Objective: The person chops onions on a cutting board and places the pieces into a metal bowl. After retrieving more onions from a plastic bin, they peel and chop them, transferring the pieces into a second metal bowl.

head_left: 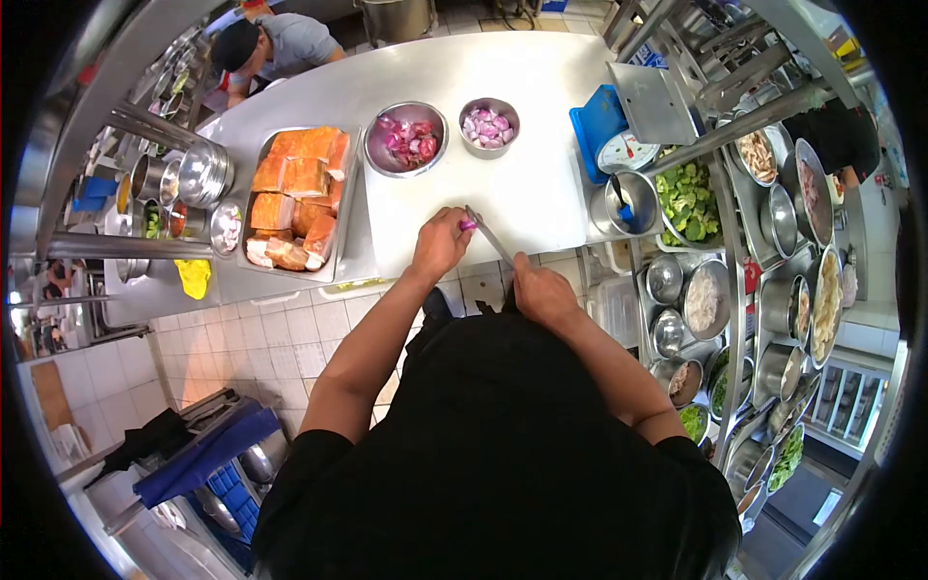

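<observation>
Above the near edge of a white cutting board (541,203), my left hand (442,242) pinches a small purple shallot (468,224) between its fingertips. My right hand (543,293) is wrapped round the handle of a knife (493,239). The blade points up and left, with its tip beside the shallot; whether it cuts in cannot be told. Beyond my hands, a wide metal bowl (378,158) contains dark purple-red pieces, perhaps skins or unpeeled shallots. To its right, a smaller metal bowl (492,152) contains pale purple peeled shallots.
A metal tray (340,232) of orange-skinned meat slabs stands left of the board. At right are a blue scale (590,135), a metal pot (601,220) and broccoli (688,198). Shelves of filled bowls line the right side. Another person (280,48) leans near the far left edge.
</observation>
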Action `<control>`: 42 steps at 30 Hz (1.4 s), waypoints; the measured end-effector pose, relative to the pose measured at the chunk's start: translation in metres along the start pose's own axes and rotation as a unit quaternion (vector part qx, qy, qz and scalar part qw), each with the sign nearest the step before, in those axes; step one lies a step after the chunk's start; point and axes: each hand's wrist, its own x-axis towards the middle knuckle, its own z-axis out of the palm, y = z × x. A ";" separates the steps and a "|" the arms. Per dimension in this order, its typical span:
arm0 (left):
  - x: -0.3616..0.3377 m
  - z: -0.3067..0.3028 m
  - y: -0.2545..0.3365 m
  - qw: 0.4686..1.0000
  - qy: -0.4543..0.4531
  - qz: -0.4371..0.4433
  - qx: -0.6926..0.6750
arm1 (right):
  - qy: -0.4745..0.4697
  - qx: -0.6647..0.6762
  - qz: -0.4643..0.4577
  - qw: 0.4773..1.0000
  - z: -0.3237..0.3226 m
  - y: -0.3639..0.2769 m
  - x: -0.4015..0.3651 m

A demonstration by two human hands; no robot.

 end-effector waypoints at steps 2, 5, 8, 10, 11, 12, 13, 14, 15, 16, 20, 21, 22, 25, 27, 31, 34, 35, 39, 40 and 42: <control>0.001 0.001 -0.001 1.000 0.003 0.000 0.003 | -0.025 -0.017 0.007 1.000 -0.002 -0.002 0.000; 0.002 0.001 -0.004 1.000 0.001 0.005 0.019 | -0.029 -0.036 -0.005 0.999 0.003 0.000 0.002; 0.004 -0.003 -0.008 1.000 -0.026 -0.007 0.013 | 0.005 -0.044 -0.034 0.998 0.013 0.003 0.005; 0.005 -0.005 -0.011 0.999 -0.031 -0.008 0.007 | 0.017 -0.050 -0.043 0.998 0.016 0.002 0.006; 0.005 -0.006 -0.011 0.999 -0.035 -0.006 0.002 | 0.004 -0.054 -0.037 0.998 0.013 -0.002 0.006; 0.006 -0.007 -0.011 0.999 -0.036 -0.007 0.002 | -0.009 -0.059 -0.031 0.998 0.011 -0.004 0.008; 0.006 -0.008 -0.010 0.999 -0.042 -0.015 0.001 | -0.010 -0.058 -0.030 0.998 0.012 -0.005 0.009; 0.006 -0.007 -0.010 0.999 -0.049 -0.023 0.000 | -0.012 -0.048 -0.022 0.999 0.014 -0.005 0.009; 0.006 -0.006 -0.010 0.998 -0.050 -0.023 -0.001 | -0.012 -0.037 -0.015 0.999 0.016 -0.004 0.010; 0.006 -0.006 -0.011 0.998 -0.051 -0.026 -0.006 | -0.013 -0.037 -0.014 0.999 0.019 -0.002 0.013; 0.005 -0.007 -0.008 0.999 -0.045 -0.026 -0.009 | -0.031 0.003 0.001 1.000 0.041 0.006 0.029; 0.005 -0.006 -0.010 0.999 -0.047 -0.023 -0.009 | -0.024 0.007 -0.002 1.000 0.046 0.007 0.032; 0.005 -0.004 -0.013 0.999 -0.042 -0.013 -0.013 | -0.020 0.007 -0.001 1.000 0.051 0.008 0.034; 0.004 -0.004 -0.015 0.999 -0.049 -0.010 -0.014 | -0.024 0.005 0.022 0.999 0.055 0.011 0.036; 0.005 -0.012 -0.006 0.998 -0.060 -0.022 -0.012 | 0.022 0.045 -0.001 0.999 0.045 0.007 0.027; 0.010 -0.024 0.003 0.995 -0.072 0.066 0.031 | 0.058 0.088 0.042 0.994 0.015 0.010 0.008; 0.028 -0.033 0.001 0.975 -0.111 0.179 0.073 | 0.070 0.097 0.067 0.991 0.018 0.029 0.004; 0.037 -0.033 0.000 0.956 -0.179 0.216 0.091 | 0.064 0.101 0.071 0.990 0.019 0.033 0.004; 0.060 -0.027 -0.005 0.930 -0.297 0.169 0.136 | 0.039 0.114 0.063 0.991 0.028 0.039 0.006; 0.060 -0.025 -0.005 0.942 -0.283 0.134 0.123 | 0.041 0.116 0.064 0.990 0.030 0.040 0.007; 0.052 -0.014 -0.008 0.951 -0.272 0.099 0.112 | 0.021 0.114 0.053 0.992 0.033 0.033 0.010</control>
